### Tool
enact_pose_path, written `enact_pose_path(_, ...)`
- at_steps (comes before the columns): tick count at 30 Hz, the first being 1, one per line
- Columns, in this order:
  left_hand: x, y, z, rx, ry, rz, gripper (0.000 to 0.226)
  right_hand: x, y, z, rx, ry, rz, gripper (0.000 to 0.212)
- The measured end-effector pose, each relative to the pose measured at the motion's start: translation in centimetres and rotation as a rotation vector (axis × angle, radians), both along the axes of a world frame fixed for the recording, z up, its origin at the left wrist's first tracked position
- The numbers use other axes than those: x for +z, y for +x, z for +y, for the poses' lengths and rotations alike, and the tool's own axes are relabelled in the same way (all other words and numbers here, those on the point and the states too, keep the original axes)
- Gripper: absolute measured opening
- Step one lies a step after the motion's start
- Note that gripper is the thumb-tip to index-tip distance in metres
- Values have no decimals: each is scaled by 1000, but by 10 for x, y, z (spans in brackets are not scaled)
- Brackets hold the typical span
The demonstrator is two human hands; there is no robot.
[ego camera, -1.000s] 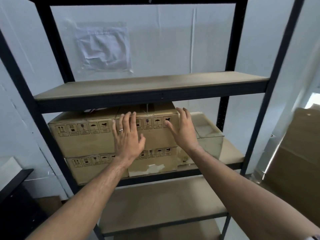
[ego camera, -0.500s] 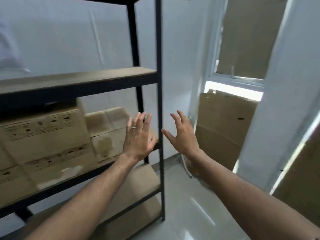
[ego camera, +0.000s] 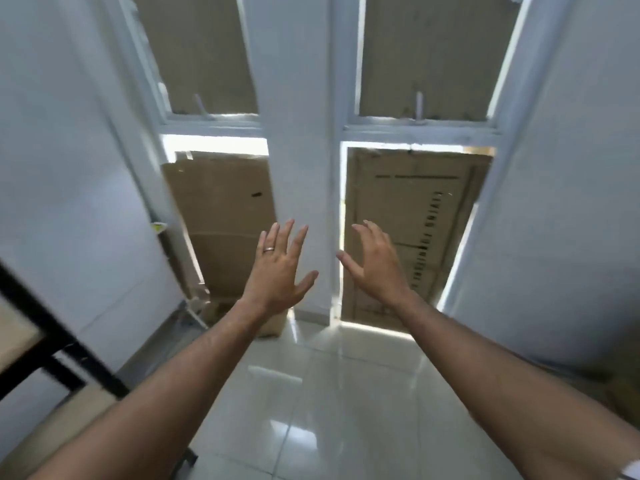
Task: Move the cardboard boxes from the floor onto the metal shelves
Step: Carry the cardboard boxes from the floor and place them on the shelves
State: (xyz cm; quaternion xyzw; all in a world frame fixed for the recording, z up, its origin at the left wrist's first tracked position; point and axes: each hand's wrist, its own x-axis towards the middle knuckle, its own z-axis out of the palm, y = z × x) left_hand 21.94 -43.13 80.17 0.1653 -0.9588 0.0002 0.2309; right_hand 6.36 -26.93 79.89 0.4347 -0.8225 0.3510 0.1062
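Observation:
Both my hands are raised in front of me with spread fingers and hold nothing. My left hand (ego camera: pixel 278 271), with a ring on one finger, is just left of centre; my right hand (ego camera: pixel 375 266) is beside it, a small gap apart. Only a corner of the black metal shelf (ego camera: pixel 52 344) shows at the lower left, with its brown board (ego camera: pixel 15 336). No boxed carton from the shelf is in view. A flat cardboard sheet (ego camera: pixel 221 230) leans against the wall by the window, its foot on the floor behind my left forearm.
White window frames with a wide white pillar (ego camera: pixel 298 150) fill the far side. Cardboard (ego camera: pixel 412 233) covers the lower right pane and the upper panes. White walls stand left and right. Glossy white floor tiles (ego camera: pixel 332 410) lie below my arms.
My view has swung right, away from the shelf and its stacked boxes, to the windows. My hands left the box front and stay raised and open.

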Motion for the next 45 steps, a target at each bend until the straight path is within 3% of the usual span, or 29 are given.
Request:
enact_pose_path(10, -82, -165, 66, -456, 149, -201, 87, -92, -79, 135, -483, 72, -204, 59)
enact_pose_path(21, -145, -263, 149, -879, 359, -430, 82, -156, -54, 226, -952, 65, -413, 51)
enact_pose_path(25, -165, -287, 181, -922, 450, -503, 84, -178, -55, 251, -1061, 29, -508, 53)
enact_pose_path(30, -193, -341, 221, -966, 397, -608, 86, -209, -90, 280, -1214, -83, -619, 58)
enact_pose_path(37, -251, -451, 285, -955, 402, -742, 89, -270, -187, 330, -1267, -104, -743, 60)
enact_pose_path(45, -358, -570, 346, -842, 566, -884, 90, -370, -300, 381, -1293, -120, -914, 62)
